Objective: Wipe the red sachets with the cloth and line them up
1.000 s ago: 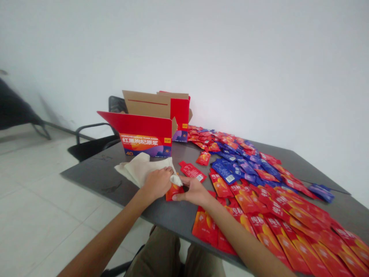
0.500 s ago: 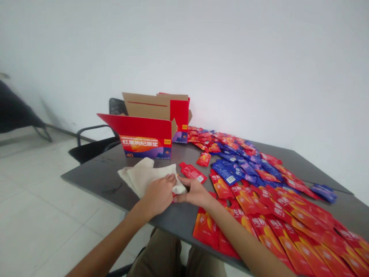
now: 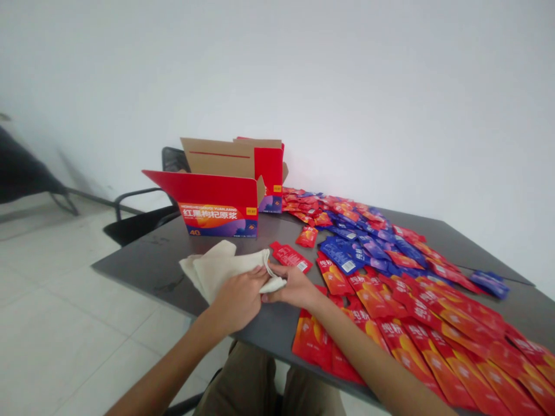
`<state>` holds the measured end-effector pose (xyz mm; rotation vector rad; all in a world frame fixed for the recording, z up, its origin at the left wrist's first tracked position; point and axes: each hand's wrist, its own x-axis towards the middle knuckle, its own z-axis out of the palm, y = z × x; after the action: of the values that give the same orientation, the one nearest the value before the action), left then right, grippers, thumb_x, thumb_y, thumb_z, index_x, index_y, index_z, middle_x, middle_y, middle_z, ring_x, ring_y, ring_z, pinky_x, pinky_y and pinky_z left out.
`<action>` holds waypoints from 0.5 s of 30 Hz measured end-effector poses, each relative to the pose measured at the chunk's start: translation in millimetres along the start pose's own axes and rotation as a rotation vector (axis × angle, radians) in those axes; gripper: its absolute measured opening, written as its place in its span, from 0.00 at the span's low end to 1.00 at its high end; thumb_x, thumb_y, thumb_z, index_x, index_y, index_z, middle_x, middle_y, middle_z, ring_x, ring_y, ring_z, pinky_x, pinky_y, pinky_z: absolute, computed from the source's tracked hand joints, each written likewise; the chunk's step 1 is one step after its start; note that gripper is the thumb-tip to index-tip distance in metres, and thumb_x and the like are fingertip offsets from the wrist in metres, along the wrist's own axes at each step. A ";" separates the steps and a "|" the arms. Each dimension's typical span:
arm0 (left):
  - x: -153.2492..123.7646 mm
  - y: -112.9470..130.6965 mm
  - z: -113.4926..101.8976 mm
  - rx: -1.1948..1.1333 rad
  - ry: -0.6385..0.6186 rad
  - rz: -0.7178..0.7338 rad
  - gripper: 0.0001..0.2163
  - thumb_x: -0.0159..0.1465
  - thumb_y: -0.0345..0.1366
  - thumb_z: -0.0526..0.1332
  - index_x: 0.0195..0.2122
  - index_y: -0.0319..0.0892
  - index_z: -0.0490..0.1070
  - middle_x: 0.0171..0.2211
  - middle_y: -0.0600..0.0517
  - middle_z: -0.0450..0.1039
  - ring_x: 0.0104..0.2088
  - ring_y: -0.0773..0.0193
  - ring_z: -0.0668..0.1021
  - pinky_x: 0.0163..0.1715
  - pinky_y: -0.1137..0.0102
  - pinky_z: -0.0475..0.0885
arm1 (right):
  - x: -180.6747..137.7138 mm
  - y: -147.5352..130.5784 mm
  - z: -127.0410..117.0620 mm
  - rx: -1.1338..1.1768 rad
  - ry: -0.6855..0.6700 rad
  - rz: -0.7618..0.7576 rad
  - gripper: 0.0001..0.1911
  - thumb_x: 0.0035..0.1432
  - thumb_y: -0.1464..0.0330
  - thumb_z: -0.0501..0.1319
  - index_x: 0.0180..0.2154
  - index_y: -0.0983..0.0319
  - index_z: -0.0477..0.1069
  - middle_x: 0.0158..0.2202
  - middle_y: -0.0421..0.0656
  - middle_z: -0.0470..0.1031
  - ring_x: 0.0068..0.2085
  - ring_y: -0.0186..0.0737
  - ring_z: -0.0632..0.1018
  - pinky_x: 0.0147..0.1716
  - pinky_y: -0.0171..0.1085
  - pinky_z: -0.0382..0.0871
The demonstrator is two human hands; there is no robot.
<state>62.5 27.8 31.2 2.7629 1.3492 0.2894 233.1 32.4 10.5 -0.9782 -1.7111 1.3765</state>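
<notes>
A cream-coloured cloth (image 3: 221, 267) is bunched between my hands, just above the near edge of the dark table. My left hand (image 3: 241, 297) is closed on it, fingers pressed into the fabric. From the other side, my right hand (image 3: 291, 287) pinches the cloth's folded edge between thumb and fingers. Whether a pouch lies inside the folds is hidden. Just beyond my right hand lies a single red pouch (image 3: 291, 256), its printed back up. To the right, overlapping red pouches (image 3: 407, 346) lie in rows, partly beneath my right forearm.
Two open cartons, a nearer red-and-purple one (image 3: 219, 211) and another (image 3: 269, 173) behind it, stand at the back left. A heap of red and blue pouches (image 3: 368, 245) stretches across the table (image 3: 160, 271). A black chair (image 3: 134, 222) stands beyond the left edge.
My hands have shifted slightly, and the cloth's folded edge now reaches over the fingers of my right hand. A bit of red seen between the hands earlier is now covered.
</notes>
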 end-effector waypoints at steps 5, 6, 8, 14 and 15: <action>21.4 -12.2 -3.2 0.059 -0.016 -0.179 0.21 0.60 0.24 0.49 0.53 0.38 0.68 0.54 0.40 0.72 0.54 0.55 0.75 0.52 0.62 0.69 | 0.4 -0.3 -0.7 0.040 0.001 -0.047 0.30 0.34 0.67 0.75 0.45 0.61 0.76 0.42 0.41 0.78 0.46 0.44 0.76 0.53 0.43 0.66; 21.1 -11.5 -2.6 0.060 -0.016 -0.171 0.21 0.60 0.24 0.49 0.54 0.37 0.68 0.55 0.39 0.71 0.55 0.55 0.74 0.53 0.62 0.69 | 0.3 -0.3 -0.7 0.042 0.002 -0.046 0.30 0.34 0.67 0.75 0.45 0.61 0.76 0.42 0.40 0.78 0.46 0.44 0.76 0.53 0.43 0.66; 12.8 -6.6 -0.5 0.054 -0.019 -0.109 0.22 0.59 0.24 0.50 0.56 0.36 0.66 0.58 0.41 0.69 0.58 0.58 0.71 0.56 0.64 0.66 | 0.1 -0.1 -0.2 0.039 0.007 -0.023 0.31 0.34 0.67 0.75 0.46 0.61 0.75 0.42 0.40 0.78 0.44 0.43 0.77 0.51 0.43 0.68; 1.6 -6.9 -1.8 0.029 -0.007 -0.049 0.24 0.60 0.25 0.49 0.58 0.41 0.65 0.59 0.45 0.68 0.59 0.60 0.70 0.57 0.65 0.66 | 0.1 -1.3 0.9 0.044 -0.009 -0.020 0.33 0.36 0.68 0.74 0.48 0.61 0.74 0.40 0.40 0.79 0.41 0.42 0.77 0.48 0.42 0.69; 6.5 -9.6 -3.2 0.041 -0.012 -0.090 0.23 0.60 0.25 0.49 0.57 0.40 0.66 0.57 0.44 0.69 0.57 0.58 0.72 0.55 0.63 0.68 | 0.2 -1.8 0.8 0.049 -0.007 -0.034 0.33 0.36 0.67 0.74 0.48 0.61 0.74 0.41 0.40 0.78 0.43 0.43 0.77 0.50 0.43 0.69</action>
<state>58.3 38.7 34.0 2.7218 1.4886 0.2431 232.1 32.0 12.2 -0.9149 -1.6839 1.3947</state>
